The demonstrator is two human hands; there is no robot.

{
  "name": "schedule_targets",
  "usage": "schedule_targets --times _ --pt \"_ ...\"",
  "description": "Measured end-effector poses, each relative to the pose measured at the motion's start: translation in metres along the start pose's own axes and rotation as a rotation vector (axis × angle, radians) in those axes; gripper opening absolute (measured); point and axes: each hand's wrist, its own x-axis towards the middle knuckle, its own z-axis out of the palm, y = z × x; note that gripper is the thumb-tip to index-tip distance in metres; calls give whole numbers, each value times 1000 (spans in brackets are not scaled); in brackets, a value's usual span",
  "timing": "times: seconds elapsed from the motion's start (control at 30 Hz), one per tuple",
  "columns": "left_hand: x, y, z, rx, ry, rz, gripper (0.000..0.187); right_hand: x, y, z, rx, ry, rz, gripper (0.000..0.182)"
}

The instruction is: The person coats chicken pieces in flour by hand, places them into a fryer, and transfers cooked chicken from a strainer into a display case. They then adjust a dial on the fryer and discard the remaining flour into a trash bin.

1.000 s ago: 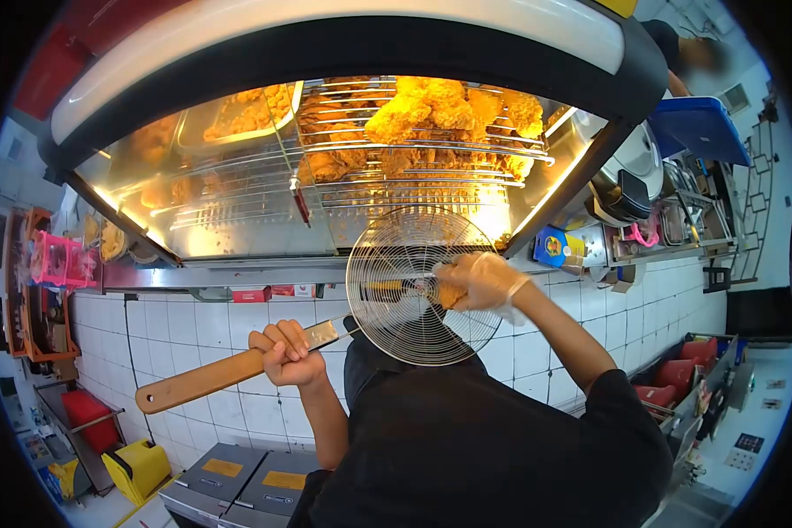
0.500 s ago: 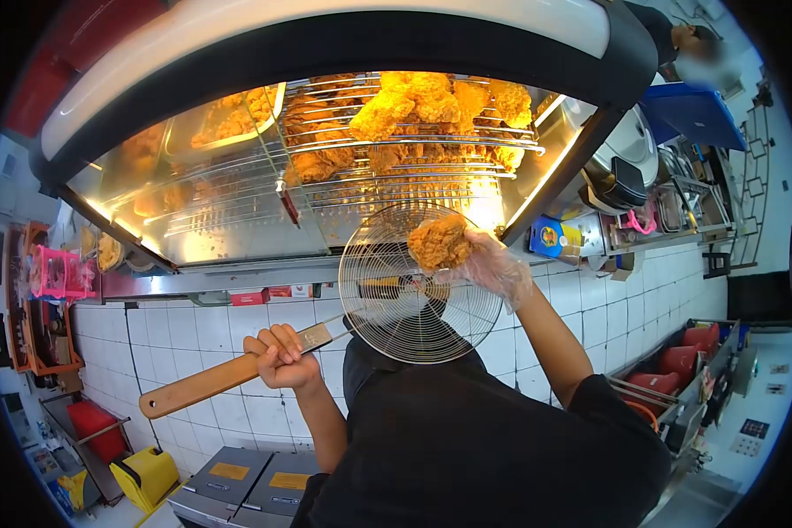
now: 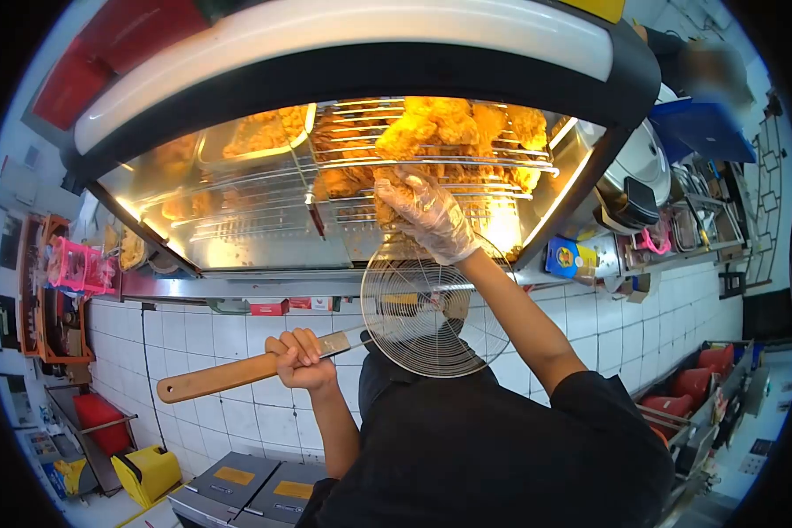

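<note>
My left hand [image 3: 301,356] is closed round the wooden handle [image 3: 220,378] of a round wire skimmer [image 3: 436,339], held flat in front of the warmer. My right hand [image 3: 427,216], in a clear plastic glove, reaches through the opening of the lit food warmer [image 3: 343,55]. Its fingers are closed on a piece of fried chicken [image 3: 385,207], mostly hidden by the hand, near the lower wire rack. More fried chicken [image 3: 449,123] lies on the upper rack just above. To the left inside is a tray [image 3: 311,119] of smaller fried pieces.
Tongs with a red grip [image 3: 316,220] hang by the glass divider. A blue and yellow pack [image 3: 565,257] stands right of the warmer. A pink basket [image 3: 81,266] is at far left. Grey cabinets [image 3: 229,488] and a yellow bin [image 3: 146,477] stand behind on the floor.
My right hand has moved from over the skimmer up and left into the warmer, carrying the fried chicken. The left hand keeps its hold on the skimmer. The view has shifted slightly.
</note>
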Motion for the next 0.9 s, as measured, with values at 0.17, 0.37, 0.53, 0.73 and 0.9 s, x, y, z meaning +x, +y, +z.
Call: schedule_targets --times 0.17,0.37,0.53,0.73,0.9 --pt "-5 0 -4 -24 5 -5 22 13 7 19 -208 103 -130 60" --pt "-6 -2 -7 -46 52 4 22 -1 21 60 -500 287 -90 71" --pt "-6 -1 -8 -49 97 -19 19 13 1 60 -386 432 -98 62" --pt "-5 -3 -11 -43 92 -14 18 16 -8 33 -373 -40 104 50" --pt "-6 -3 -11 -44 117 -18 19 5 -1 57 -345 4 240 48"
